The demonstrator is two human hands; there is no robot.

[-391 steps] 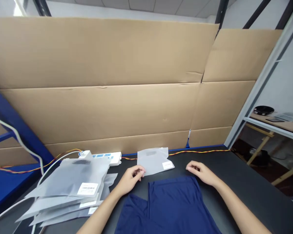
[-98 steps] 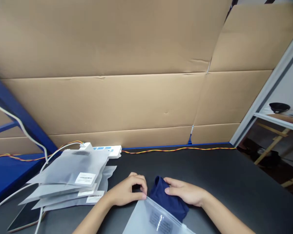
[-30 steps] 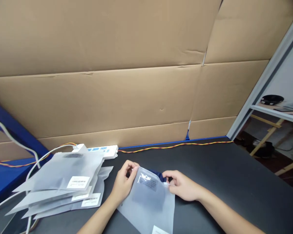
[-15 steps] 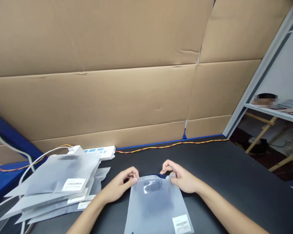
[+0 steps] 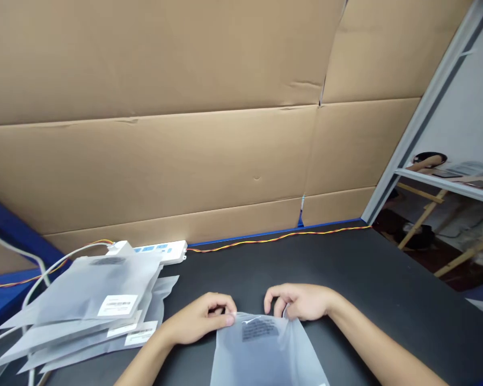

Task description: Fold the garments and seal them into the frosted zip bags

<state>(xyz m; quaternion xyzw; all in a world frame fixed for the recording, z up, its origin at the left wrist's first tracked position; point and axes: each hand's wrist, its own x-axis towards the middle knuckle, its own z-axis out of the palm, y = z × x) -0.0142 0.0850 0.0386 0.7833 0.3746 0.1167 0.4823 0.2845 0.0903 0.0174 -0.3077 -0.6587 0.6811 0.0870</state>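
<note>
A frosted plastic bag [image 5: 261, 356] with dark printed text near its top edge lies in front of me, and something dark shows through it. My left hand [image 5: 209, 317] pinches the bag's upper left corner between thumb and fingers. At the upper right part of the same edge is my right hand [image 5: 300, 302], thumb on the bag and fingers curled at the opening. The bag's lower end runs out of the picture.
A stack of similar frosted bags [image 5: 104, 289] with white barcode labels lies at the left. Behind it are a white power strip [image 5: 173, 251] and cables. A cardboard wall [image 5: 185, 161] closes off the back; a metal-framed shelf [image 5: 446, 179] stands at the right.
Both hands and the bag's top edge sit lower in the picture. The dark cloth-like material and pale piece at the opening by my right hand no longer show. The view has shifted slightly.
</note>
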